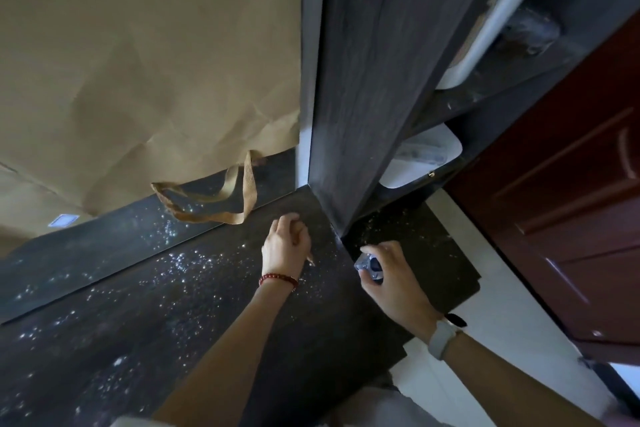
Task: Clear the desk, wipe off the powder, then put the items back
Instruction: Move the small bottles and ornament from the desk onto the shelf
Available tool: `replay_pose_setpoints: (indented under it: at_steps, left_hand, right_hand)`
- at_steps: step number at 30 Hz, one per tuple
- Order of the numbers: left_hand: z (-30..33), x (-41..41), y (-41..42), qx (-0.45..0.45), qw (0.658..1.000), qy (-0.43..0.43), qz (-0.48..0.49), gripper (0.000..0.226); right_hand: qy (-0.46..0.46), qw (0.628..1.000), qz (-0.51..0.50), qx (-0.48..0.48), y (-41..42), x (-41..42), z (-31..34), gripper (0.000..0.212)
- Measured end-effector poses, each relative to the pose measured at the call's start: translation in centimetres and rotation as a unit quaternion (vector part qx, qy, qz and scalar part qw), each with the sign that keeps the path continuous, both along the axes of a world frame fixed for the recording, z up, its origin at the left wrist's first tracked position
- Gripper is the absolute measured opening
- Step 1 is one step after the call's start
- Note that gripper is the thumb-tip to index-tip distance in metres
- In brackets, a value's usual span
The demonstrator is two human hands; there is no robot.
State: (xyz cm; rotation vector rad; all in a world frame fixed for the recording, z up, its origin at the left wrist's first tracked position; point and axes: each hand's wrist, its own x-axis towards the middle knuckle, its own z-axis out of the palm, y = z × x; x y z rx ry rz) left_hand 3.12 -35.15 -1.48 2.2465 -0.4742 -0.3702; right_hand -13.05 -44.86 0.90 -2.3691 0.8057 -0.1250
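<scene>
Along the far left edge of the tabletop [145,308]: brown paper bag [138,62], handles flopped onto white powder [180,263]; probably light, crumples easily, best lifted by those handles. Toward the far right corner: left hand [287,246] curled, apparently pinching something thin, cannot tell what. Past the right edge, over a lower shelf [433,253]: right hand [388,274] gripping a small bluish packet [370,265], probably soft, light.

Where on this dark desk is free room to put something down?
Free: the powdered desk left of the left hand. Crowded: the corner by the upright panel, where both hands work, and the strip under the paper bag handles.
</scene>
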Motion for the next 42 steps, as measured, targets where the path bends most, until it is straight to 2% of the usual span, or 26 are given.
replay_pose_setpoints:
  at_steps: [1, 3, 5, 7, 10, 11, 13, 15, 17, 20, 22, 23, 24, 26, 29, 33, 36, 39, 42]
  left_hand:
    - [0.6, -1.1, 0.3, -0.027, 0.999, 0.036, 0.02, 0.022]
    - [2.0, -3.4, 0.6, -0.122, 0.973, 0.189, 0.046, 0.011]
    - [3.3, -5.7, 0.2, -0.204, 0.909, 0.359, 0.054, 0.011]
    - [4.1, -7.3, -0.8, -0.257, 0.837, 0.479, 0.054, 0.019]
    - [4.8, -8.5, -2.9, -0.329, 0.726, 0.601, 0.06, 0.014]
    - [5.2, -8.8, -3.6, -0.35, 0.697, 0.623, 0.059, 0.024]
    - [6.0, -9.4, -5.0, -0.389, 0.67, 0.631, 0.042, 0.042]
    - [6.4, -10.3, -6.2, -0.393, 0.685, 0.612, 0.029, 0.044]
    - [6.5, -11.2, -7.3, -0.342, 0.759, 0.552, 0.044, 0.033]
    - [6.0, -11.9, -8.8, -0.261, 0.876, 0.397, 0.081, 0.012]
    - [6.0, -12.1, -10.0, -0.157, 0.954, 0.243, 0.079, 0.019]
    - [5.9, -12.2, -10.6, -0.104, 0.976, 0.173, 0.083, 0.027]
    - [6.0, -12.2, -11.3, -0.078, 0.984, 0.121, 0.101, 0.033]
    - [6.3, -12.2, -12.6, -0.09, 0.981, 0.081, 0.15, 0.041]
    - [6.5, -11.7, -14.8, -0.128, 0.965, 0.056, 0.223, 0.046]
    - [6.2, -10.9, -16.7, -0.14, 0.948, 0.066, 0.279, 0.037]
    - [5.7, -11.0, -17.1, -0.155, 0.944, 0.077, 0.283, 0.033]
    - [5.5, -11.1, -17.7, -0.157, 0.954, 0.085, 0.242, 0.035]
    - [5.2, -10.8, -18.1, -0.119, 0.965, 0.056, 0.228, 0.04]
  right_hand:
    - [-0.007, 1.0, -0.014, 0.01, -0.4, -0.4, 0.1, 0.041]
    - [-0.029, 0.998, -0.038, 0.027, -1.1, -1.1, 0.3, 0.041]
    - [-0.055, 0.997, -0.044, 0.031, -2.1, -1.8, 0.7, 0.041]
    - [-0.089, 0.995, -0.04, 0.029, -3.3, -2.5, 0.9, 0.04]
    - [-0.13, 0.99, -0.035, 0.041, -5.6, -3.7, 1.3, 0.037]
    - [-0.139, 0.989, -0.032, 0.043, -6.4, -4.0, 1.4, 0.037]
    - [-0.154, 0.987, -0.026, 0.04, -8.0, -4.6, 1.6, 0.036]
    - [-0.164, 0.985, -0.02, 0.041, -9.3, -5.1, 1.6, 0.035]
    - [-0.171, 0.984, -0.015, 0.048, -10.4, -5.5, 1.5, 0.034]
    - [-0.185, 0.981, -0.009, 0.063, -11.7, -5.8, 1.6, 0.034]
    - [-0.194, 0.979, -0.001, 0.068, -12.5, -5.8, 1.6, 0.033]
    - [-0.198, 0.978, 0.004, 0.07, -12.9, -5.8, 1.7, 0.033]
    - [-0.202, 0.977, 0.008, 0.07, -13.3, -5.8, 1.7, 0.033]
    - [-0.21, 0.975, 0.011, 0.072, -14.0, -6.0, 1.7, 0.033]
    - [-0.211, 0.974, 0.011, 0.077, -14.9, -6.1, 1.7, 0.033]
    - [-0.201, 0.975, 0.009, 0.092, -16.1, -6.4, 1.9, 0.032]
    - [-0.193, 0.976, 0.001, 0.104, -17.0, -6.6, 2.1, 0.031]
    - [-0.183, 0.975, 0.001, 0.123, -17.4, -6.6, 2.2, 0.032]
    - [-0.169, 0.976, -0.001, 0.135, -17.6, -6.5, 2.2, 0.032]
